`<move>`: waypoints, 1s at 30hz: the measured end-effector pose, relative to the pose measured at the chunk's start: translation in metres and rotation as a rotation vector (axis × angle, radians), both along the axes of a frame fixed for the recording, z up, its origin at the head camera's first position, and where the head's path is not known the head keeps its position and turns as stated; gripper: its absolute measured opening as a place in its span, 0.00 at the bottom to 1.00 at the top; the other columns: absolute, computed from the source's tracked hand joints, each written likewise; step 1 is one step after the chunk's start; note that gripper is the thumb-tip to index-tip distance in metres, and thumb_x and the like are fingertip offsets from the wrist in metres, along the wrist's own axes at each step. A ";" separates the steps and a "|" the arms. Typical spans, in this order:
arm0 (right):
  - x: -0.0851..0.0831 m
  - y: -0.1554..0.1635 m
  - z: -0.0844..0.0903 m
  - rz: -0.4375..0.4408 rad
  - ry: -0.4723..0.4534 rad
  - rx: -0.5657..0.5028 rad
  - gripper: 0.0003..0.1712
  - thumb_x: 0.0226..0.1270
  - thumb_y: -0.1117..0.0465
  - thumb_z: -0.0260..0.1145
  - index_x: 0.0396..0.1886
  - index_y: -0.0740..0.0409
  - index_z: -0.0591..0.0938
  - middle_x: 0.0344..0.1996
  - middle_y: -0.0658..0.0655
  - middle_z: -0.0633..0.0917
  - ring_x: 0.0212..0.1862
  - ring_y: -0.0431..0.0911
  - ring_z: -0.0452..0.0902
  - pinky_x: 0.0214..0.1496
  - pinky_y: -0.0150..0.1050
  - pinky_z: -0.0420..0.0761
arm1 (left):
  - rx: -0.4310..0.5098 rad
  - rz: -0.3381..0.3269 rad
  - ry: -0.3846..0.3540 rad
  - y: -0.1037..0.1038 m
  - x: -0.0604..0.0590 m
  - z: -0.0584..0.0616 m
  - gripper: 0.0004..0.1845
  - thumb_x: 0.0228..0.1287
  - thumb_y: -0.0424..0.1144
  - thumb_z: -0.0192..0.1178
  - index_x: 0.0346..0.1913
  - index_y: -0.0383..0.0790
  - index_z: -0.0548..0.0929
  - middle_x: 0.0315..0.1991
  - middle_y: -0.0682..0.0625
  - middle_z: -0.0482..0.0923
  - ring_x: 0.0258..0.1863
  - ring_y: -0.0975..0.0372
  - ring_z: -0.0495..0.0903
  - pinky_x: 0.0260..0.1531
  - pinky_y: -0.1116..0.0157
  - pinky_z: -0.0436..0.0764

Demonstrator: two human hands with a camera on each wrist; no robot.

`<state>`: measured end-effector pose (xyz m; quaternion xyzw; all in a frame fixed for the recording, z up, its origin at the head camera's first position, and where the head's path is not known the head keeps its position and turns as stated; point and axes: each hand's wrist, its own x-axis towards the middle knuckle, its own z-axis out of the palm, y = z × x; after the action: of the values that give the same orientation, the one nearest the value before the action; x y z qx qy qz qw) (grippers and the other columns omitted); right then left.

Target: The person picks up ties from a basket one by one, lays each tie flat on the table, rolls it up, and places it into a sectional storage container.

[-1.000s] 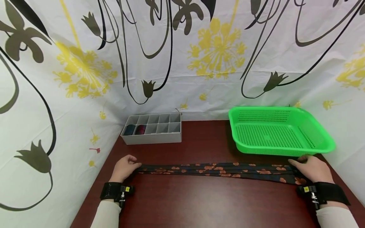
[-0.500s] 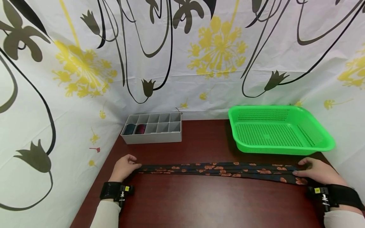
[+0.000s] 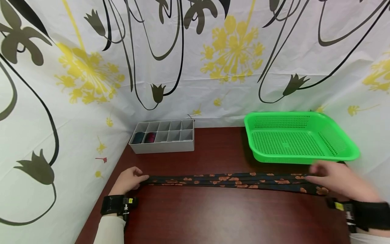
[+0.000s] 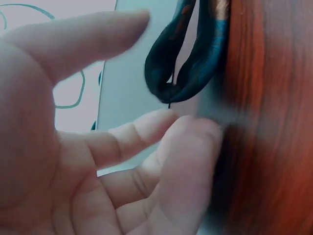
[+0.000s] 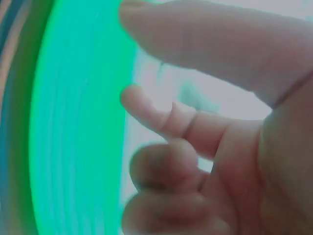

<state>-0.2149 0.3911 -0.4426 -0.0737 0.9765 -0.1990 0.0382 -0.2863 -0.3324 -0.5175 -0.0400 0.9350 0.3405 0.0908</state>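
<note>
A dark cloth strip with orange flowers [image 3: 231,180], folded lengthwise into a narrow band, lies across the table in the head view. At its left end is my left hand [image 3: 126,181]. The left wrist view shows that hand's thumb and fingers apart, and the folded cloth end [image 4: 205,58] just beyond the fingertips, with a gap between them. My right hand [image 3: 338,179], blurred, hovers over the strip's right end and partly hides it. In the right wrist view its thumb and index finger are apart with nothing between them; the other fingers are loosely bent.
Behind the right hand stands a green perforated basket [image 3: 286,159]. A grey divided box [image 3: 166,148] sits at the back left, a dark teal item [image 3: 138,138] and a dark red item [image 3: 150,137] in two compartments. Patterned white sheeting [image 3: 195,74] surrounds the table.
The right hand has drawn off the strip's right end and lifted toward the basket's front. The left hand has shifted slightly left. The strip lies nearly as before.
</note>
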 end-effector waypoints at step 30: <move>-0.108 -0.485 -0.089 0.032 -0.445 -0.629 0.22 0.67 0.56 0.77 0.14 0.57 0.87 0.08 0.50 0.82 0.09 0.36 0.74 0.14 0.28 0.74 | 0.154 0.043 0.104 0.009 -0.011 -0.009 0.16 0.67 0.44 0.72 0.48 0.35 0.83 0.26 0.50 0.84 0.25 0.60 0.82 0.29 0.66 0.83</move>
<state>-0.3227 -0.0941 -0.5315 -0.0521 0.8343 -0.4994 0.2278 -0.2970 -0.3232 -0.5261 -0.0352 0.9083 0.4151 0.0375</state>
